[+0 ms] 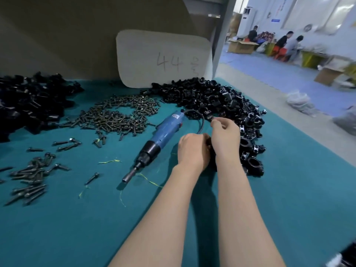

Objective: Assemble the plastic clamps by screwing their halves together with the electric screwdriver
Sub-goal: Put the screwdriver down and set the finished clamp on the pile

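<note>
Left grip (pixel 192 151) is curled over a black clamp (pixel 212 160). Most of the clamp is hidden between the two wrists, so I can't make out how its halves sit. Right grip (pixel 225 137) is just beside the left, a bit further from me. Its fingertips are pinched on a small black piece (pixel 209 117) at the edge of the heap. From my feed I honestly can't tell if that's a clamp half or something else.

The electric screwdriver (pixel 159 135) isn't in either grip. It's lying flat on the teal worktop (pixel 77 218) just left of the left grip, with the bit end pointing toward me and to the left. Its black cable (pixel 201 122) loops out of the back end and runs right up to the grips.

On the right grip's far side there's a row of black ring-shaped clamps (pixel 252 162) along the worktop edge. That row runs up into the big clamp pile (pixel 221 99) further back.

Behind the screwdriver is a wide scatter of small dark screws (pixel 119 116). Down the left side, nearer me, there's a looser bunch of longer bolts (pixel 32 176). A second heap of black parts (pixel 28 105) fills the far left corner. A few yellow-green threads (pixel 109 161) lie around the bit end.

At the back, a grey board (pixel 163 54) with "44" handwritten on it leans against the wall. Off to the right, across the blue floor (pixel 279 74), some people (pixel 283 43) are sitting by cardboard boxes (pixel 240 47).
</note>
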`<state>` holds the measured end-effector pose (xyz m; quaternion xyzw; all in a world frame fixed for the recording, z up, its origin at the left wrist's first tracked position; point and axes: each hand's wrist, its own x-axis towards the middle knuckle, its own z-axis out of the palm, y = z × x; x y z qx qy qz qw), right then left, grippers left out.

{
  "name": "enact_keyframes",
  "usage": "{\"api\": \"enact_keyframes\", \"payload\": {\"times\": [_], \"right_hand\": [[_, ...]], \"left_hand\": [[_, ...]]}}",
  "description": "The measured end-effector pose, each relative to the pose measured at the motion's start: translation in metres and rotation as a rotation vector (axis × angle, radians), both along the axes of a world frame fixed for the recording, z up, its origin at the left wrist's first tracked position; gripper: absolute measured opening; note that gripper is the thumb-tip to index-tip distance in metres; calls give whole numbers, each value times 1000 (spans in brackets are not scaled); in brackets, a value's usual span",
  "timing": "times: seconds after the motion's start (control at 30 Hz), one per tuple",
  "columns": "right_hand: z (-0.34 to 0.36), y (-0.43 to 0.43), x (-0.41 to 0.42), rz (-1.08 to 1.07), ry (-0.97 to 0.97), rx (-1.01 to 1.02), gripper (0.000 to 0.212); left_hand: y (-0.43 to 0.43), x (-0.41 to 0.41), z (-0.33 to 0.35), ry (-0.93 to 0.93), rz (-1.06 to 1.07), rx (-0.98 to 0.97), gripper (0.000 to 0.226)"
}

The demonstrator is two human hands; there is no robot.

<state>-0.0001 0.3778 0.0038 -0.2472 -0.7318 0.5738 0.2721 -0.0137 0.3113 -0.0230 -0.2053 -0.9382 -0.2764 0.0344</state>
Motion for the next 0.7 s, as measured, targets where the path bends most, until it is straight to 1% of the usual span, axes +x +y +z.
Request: {"api": "enact_keyframes", "payload": {"times": [0.07, 0.13, 0.2, 0.23, 0.27, 0.37, 0.4, 0.5, 0.53, 0.6, 0.7], "right_hand": [[-1, 0, -2, -8, -1, 4, 15], [-1, -1, -3, -16, 1, 31, 17], [-2, -2, -4, -27, 12, 43, 18], [-1, -3, -4, -37, 27, 30, 19], [0, -5, -4, -49, 49, 4, 20], [3, -16, -8, -89, 123, -63, 19], [4, -23, -11, -90, 142, -80, 19], [6, -59, -24, 8, 165, -121, 20], [8, -75, -29, 68, 163, -121, 21], [10, -112, -39, 200, 153, -105, 23], [12, -172, -53, 421, 118, -7, 19]], "left_hand": [[4, -2, 0, 23, -59, -101, 12], [11, -2, 0, -22, -119, -181, 24], [16, -3, -1, -121, -143, -193, 34], [16, -3, -2, -138, -130, -148, 34], [14, -5, -4, -118, -112, -40, 31], [-8, -6, 2, -157, 37, 562, 29], [-20, -5, 9, -144, 106, 721, 29], [-62, -13, 32, -89, 307, 1069, 20], [-79, -16, 40, -76, 384, 1167, 17], [-117, -23, 50, -46, 534, 1289, 15], [-178, -27, 58, 45, 745, 1369, 14]]}}
